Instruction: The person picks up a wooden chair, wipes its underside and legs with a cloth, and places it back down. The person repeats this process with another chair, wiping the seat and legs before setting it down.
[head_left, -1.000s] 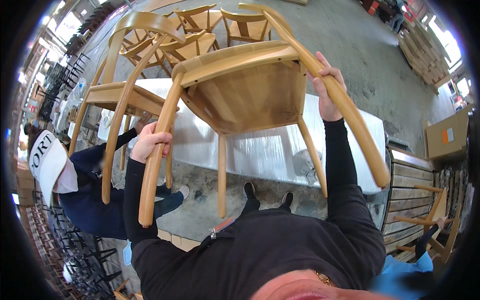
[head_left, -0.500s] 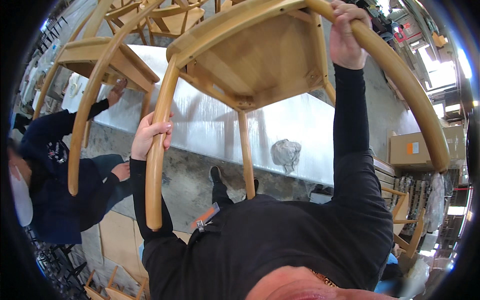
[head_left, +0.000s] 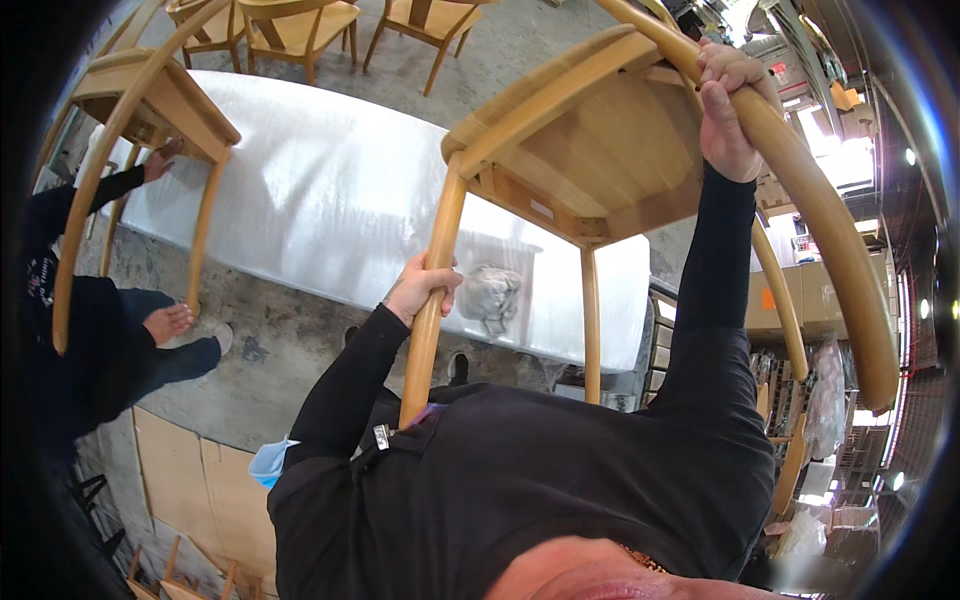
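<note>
A light wooden chair (head_left: 600, 150) is held up in the air before me, tilted so that the underside of its seat shows. My left hand (head_left: 424, 289) is wrapped round one of its legs, below the seat's corner. Up at the right, my right hand (head_left: 735, 105) grips the thick curved rail of the same chair. Behind and below it stretches a long table covered in white wrap (head_left: 300, 240). A crumpled grey cloth (head_left: 492, 297) lies on that table, close to my left hand.
To the left a co-worker (head_left: 100, 310) handles another wooden chair (head_left: 150, 95). Several wooden chairs (head_left: 300, 35) stand on the floor beyond the table. Flattened cardboard (head_left: 190, 470) covers floor at lower left. A cardboard box (head_left: 815, 290) and stacked goods stand at right.
The raised chair and both my hands have shifted right relative to the table. The view has turned too, and the co-worker with the other chair now appears farther left. Both my grips hold.
</note>
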